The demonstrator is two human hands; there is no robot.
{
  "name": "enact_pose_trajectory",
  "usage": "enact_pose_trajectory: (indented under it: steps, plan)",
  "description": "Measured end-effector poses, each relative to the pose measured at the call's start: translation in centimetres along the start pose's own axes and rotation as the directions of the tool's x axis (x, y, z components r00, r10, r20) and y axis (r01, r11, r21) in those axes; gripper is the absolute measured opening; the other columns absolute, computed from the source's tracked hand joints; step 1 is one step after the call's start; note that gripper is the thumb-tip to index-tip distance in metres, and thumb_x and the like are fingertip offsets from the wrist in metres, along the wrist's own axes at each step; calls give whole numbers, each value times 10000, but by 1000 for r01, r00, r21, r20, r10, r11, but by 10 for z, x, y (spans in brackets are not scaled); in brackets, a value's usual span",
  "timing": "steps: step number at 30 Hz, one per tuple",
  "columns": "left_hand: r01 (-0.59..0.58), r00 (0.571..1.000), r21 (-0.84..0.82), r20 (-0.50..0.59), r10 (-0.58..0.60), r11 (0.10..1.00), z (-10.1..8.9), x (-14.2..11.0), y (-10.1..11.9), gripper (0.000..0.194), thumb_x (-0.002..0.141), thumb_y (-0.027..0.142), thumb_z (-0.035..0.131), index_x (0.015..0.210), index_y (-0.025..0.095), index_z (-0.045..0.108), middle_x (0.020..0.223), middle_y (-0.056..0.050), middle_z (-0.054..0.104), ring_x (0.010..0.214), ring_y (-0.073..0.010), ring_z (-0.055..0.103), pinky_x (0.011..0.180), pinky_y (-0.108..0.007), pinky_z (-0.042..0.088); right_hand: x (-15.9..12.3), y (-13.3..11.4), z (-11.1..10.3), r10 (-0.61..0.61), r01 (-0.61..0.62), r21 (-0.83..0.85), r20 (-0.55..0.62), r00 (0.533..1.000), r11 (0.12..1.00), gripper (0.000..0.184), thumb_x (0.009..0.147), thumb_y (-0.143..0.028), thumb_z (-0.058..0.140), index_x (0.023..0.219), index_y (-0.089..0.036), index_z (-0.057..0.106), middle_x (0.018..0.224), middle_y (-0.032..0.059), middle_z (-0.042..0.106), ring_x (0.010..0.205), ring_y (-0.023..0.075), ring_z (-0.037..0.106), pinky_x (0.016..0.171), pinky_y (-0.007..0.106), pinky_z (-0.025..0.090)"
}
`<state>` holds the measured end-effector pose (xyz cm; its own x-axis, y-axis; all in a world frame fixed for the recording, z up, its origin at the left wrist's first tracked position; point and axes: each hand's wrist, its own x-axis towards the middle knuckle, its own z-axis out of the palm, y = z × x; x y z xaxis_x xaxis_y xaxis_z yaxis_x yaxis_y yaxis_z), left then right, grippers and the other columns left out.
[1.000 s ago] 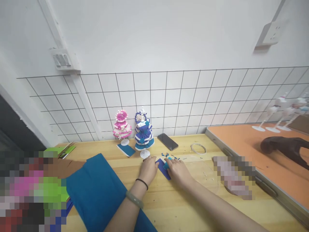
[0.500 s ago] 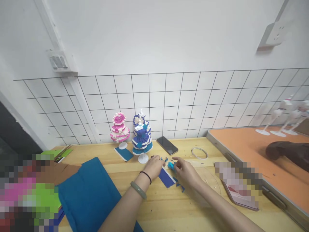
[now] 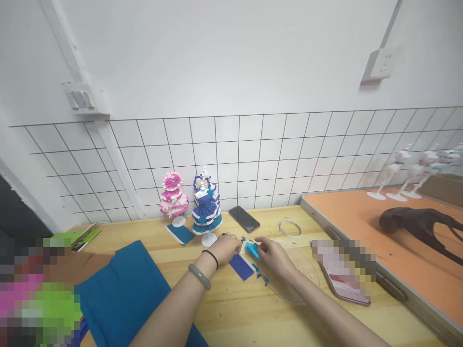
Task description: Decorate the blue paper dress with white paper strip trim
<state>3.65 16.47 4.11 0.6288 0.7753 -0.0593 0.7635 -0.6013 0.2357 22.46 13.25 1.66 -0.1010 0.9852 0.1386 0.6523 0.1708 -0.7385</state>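
My left hand [image 3: 226, 248], with a jade-coloured bangle and a dark band at the wrist, has its fingers bent together at the upper end of a purple-blue strip with a white edge [image 3: 241, 267]. What its fingertips hold, if anything, is hidden. Across from it, my right hand [image 3: 275, 258] has thumb and forefinger drawn together in a pinch. A bright cyan object [image 3: 252, 249] lies right beside those fingertips. Whatever is in the pinch is too small to make out. Small teal scraps [image 3: 261, 276] are scattered below the cyan object.
Doll-like stands in a pink ruffled dress [image 3: 173, 195] and a blue ruffled dress [image 3: 206, 207] stand behind. A dark phone [image 3: 244, 219], a coiled ring [image 3: 290, 228], a clear round sheet [image 3: 313, 270] and a second phone [image 3: 340, 274] lie about. Teal fabric [image 3: 123, 294] covers the left; an orange-topped case [image 3: 347, 217] borders the right.
The camera view has turned slightly right, so everything sits further left. Both hands stay close together by the purple-blue strip; their grip looks much the same.
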Motion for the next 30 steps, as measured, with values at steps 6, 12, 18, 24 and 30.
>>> enact_pose_trajectory:
  steps: [6, 12, 18, 24, 30]
  plan:
    - [36, 998, -118, -51, -42, 992, -14, -24, 10, 125, 772, 141, 487, 771, 196, 599, 806, -17, 638, 819, -159, 561, 778, -294, 401, -3, -8, -1, 6, -6, 80, -10, 1000, 997, 354, 756, -202, 446, 1079, -129, 570, 895, 84, 637, 849, 230, 574, 749, 332, 413]
    - [71, 986, -287, -126, -111, 955, -28, -79, 21, 145, 754, 175, 442, 800, 196, 579, 842, -7, 633, 844, -154, 551, 747, -249, 404, -37, -43, -4, -109, 53, 310, 168, 980, 949, 385, 790, -444, 496, 1013, -156, 620, 861, 60, 654, 835, 222, 585, 727, 307, 450]
    - [121, 979, -593, -63, -196, 796, -32, -124, 46, 258, 758, 246, 486, 1009, 192, 502, 782, 15, 601, 726, -126, 561, 681, -231, 426, -67, -63, -2, -126, -22, 469, 281, 951, 883, 443, 772, -509, 512, 1012, -149, 607, 765, 40, 630, 763, 198, 588, 660, 291, 466]
    - [162, 980, -850, 78, -185, 501, -16, -146, 68, 334, 736, 331, 571, 1016, 149, 562, 636, 43, 509, 591, -94, 462, 573, -212, 354, -90, -67, 6, -120, -43, 497, 291, 949, 867, 384, 723, -443, 591, 948, -132, 601, 634, -10, 578, 567, 126, 536, 532, 242, 432]
    - [192, 978, -923, 151, -145, 333, 10, -150, 80, 341, 695, 456, 607, 675, 115, 598, 559, 32, 514, 521, -78, 422, 510, -195, 295, -114, -62, -3, -106, 20, 356, 223, 969, 934, 319, 760, -374, 564, 965, -138, 626, 623, -8, 612, 571, 126, 559, 524, 224, 440]
